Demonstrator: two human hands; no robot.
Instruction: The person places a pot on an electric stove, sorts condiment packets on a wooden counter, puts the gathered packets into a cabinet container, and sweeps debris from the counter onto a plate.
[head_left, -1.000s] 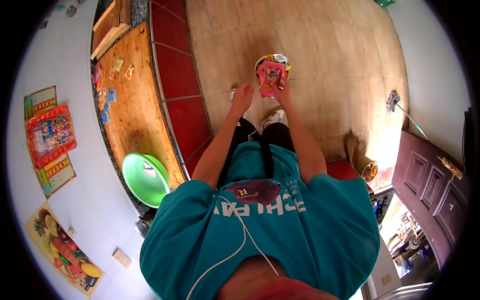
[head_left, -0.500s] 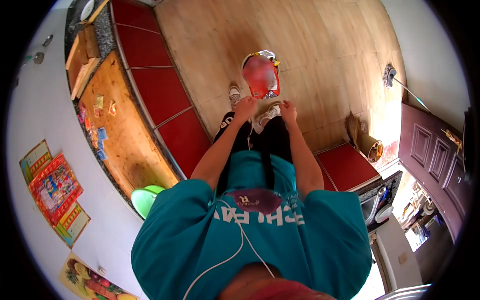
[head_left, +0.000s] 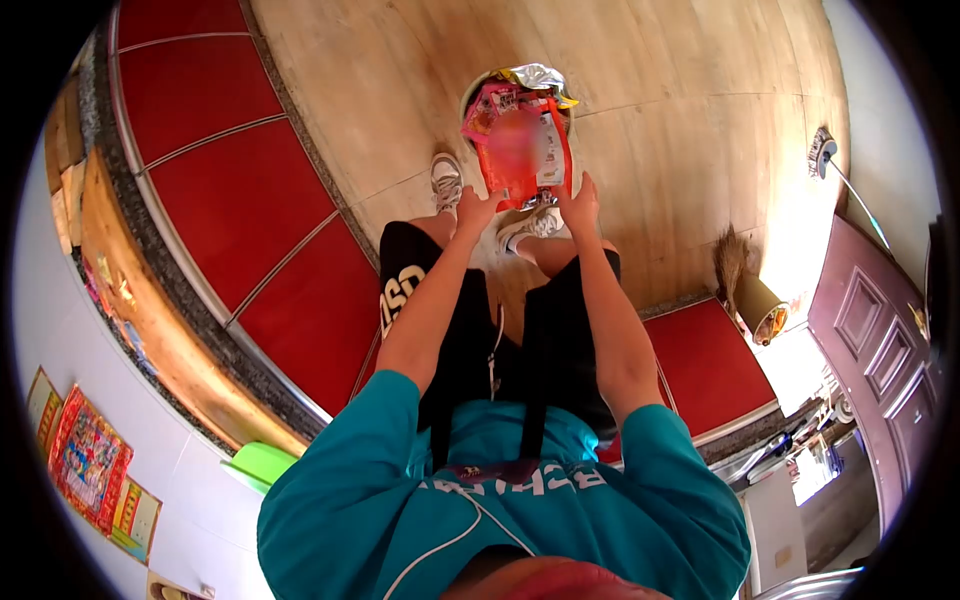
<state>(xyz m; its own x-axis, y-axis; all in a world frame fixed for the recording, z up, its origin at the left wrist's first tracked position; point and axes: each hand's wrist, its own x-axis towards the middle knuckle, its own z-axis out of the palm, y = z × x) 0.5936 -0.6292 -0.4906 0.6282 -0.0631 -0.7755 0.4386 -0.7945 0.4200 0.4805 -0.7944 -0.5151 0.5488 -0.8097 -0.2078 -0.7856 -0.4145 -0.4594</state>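
Observation:
A round bin [head_left: 466, 100] stands on the floor ahead of my feet, filled with packaging. In it lie a red plastic packet [head_left: 497, 172], a pink wrapper [head_left: 487, 108] and silver foil [head_left: 538, 76]; a blurred patch covers part of the red packet. My left hand [head_left: 477, 210] is at the packet's near left edge, its fingers extended toward the red plastic. On the near right side, my right hand [head_left: 580, 206] is open, with thumb and fingers apart beside the packet. Whether either hand touches the packet or the bin's rim is hard to see.
Red cabinets [head_left: 215, 180] line the left, under a counter with a wooden board [head_left: 150, 300] and a green basin [head_left: 262, 463]. To the right are a broom [head_left: 730, 262], a container of waste [head_left: 765, 312], a mop [head_left: 822, 150] and a purple door [head_left: 875, 320].
My hands have moved apart and opened from closed fists near the packet's lower edge. My body leans closer to the bin, and more of the pink wrapper shows.

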